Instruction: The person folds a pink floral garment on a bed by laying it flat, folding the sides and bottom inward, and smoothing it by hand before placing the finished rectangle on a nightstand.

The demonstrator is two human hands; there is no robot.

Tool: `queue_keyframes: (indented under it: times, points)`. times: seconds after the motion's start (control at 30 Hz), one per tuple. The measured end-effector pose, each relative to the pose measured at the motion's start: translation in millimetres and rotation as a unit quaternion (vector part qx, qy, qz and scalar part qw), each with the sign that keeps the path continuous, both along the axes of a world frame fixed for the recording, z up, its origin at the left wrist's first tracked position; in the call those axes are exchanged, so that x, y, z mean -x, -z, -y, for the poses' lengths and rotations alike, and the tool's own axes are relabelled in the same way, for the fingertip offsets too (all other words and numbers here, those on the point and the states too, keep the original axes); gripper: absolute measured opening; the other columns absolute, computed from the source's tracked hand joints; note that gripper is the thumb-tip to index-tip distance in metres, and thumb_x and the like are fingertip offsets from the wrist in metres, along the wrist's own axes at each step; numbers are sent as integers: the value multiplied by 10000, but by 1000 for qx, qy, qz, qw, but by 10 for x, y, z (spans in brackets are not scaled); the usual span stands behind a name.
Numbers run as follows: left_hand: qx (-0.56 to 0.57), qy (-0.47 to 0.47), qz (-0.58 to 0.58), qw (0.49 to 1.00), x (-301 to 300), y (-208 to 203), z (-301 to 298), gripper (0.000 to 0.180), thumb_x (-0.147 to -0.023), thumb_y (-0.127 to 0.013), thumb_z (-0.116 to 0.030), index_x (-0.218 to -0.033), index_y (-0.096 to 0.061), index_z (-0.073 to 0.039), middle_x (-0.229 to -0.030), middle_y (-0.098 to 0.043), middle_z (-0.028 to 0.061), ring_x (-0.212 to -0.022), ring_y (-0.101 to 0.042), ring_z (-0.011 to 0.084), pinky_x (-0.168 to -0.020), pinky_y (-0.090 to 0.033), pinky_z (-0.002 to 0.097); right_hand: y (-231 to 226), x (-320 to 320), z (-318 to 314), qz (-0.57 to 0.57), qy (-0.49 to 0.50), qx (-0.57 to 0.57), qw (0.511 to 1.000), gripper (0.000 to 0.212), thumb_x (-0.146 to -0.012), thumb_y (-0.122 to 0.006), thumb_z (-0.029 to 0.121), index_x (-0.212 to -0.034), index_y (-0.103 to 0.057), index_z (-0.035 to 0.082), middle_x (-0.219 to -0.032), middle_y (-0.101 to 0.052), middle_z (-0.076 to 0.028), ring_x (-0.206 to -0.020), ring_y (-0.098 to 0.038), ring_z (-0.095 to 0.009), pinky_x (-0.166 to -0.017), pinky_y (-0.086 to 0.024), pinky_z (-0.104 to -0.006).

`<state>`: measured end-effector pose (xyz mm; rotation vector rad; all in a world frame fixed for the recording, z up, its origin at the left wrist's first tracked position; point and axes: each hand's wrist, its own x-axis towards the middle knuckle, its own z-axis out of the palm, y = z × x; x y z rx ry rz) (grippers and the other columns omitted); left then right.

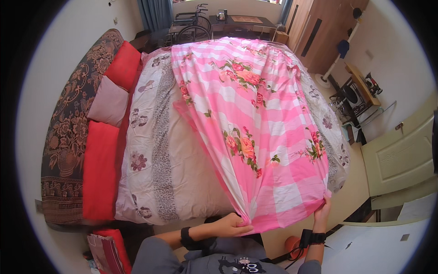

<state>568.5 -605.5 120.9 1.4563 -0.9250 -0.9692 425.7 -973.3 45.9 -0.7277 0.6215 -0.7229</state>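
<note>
A pink and white checked bed sheet point(278, 118) with rose prints lies spread over the bed, rumpled, its near edge lifted off the mattress side. My left hand point(230, 225) is closed on its near left corner, where the cloth gathers into folds. Farther right, my right hand point(322, 208) pinches the near right corner, and the edge hangs slack between the two. Under the sheet is a cream quilt point(196, 169) with flower prints and leopard-patterned bands, showing at the left and along the right side.
Red pillows point(101, 169) and a pale pink cushion point(108, 104) line the patterned headboard point(68, 137) on the left. A wheelchair point(194, 25) and dark desk point(239, 25) stand beyond the bed. A white fan point(322, 80), a door point(401, 160) and an orange bin point(294, 246) are at right.
</note>
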Motion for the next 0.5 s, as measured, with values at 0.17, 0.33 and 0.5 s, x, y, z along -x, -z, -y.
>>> queue_keyframes:
  times: [0.17, 0.33, 0.5]
  points:
    - [-104, 70, 41, 991, -8, 384, -231, 462, -805, -565, -355, -528, -442, -5, -434, -395, 72, -403, -374, 153, -424, -333, 321, 196, 448, -109, -148, -39, -11, 988, 291, -778, -515, 88, -1055, -515, -3, -1019, -561, -105, -933, -549, -212, -817, -453, -328]
    - [-68, -251, -122, 958, -639, 889, -501, 291, -811, -569, -260, -649, -580, -18, -544, -550, 33, -454, -505, 107, -429, -398, 252, 338, 1065, 21, -241, -12, 69, 968, 286, -764, -532, 58, -1037, -515, -23, -967, -574, -113, -896, -565, -220, -789, -468, -327]
    - [192, -497, -283, 797, -1302, 879, -478, 121, -794, -552, -102, -899, -526, -48, -778, -573, 38, -692, -567, 135, -598, -449, 246, 166, 1076, -255, -156, 75, 4, 985, 295, -776, -552, 98, -1051, -511, -1, -996, -569, -99, -924, -554, -223, -808, -454, -358]
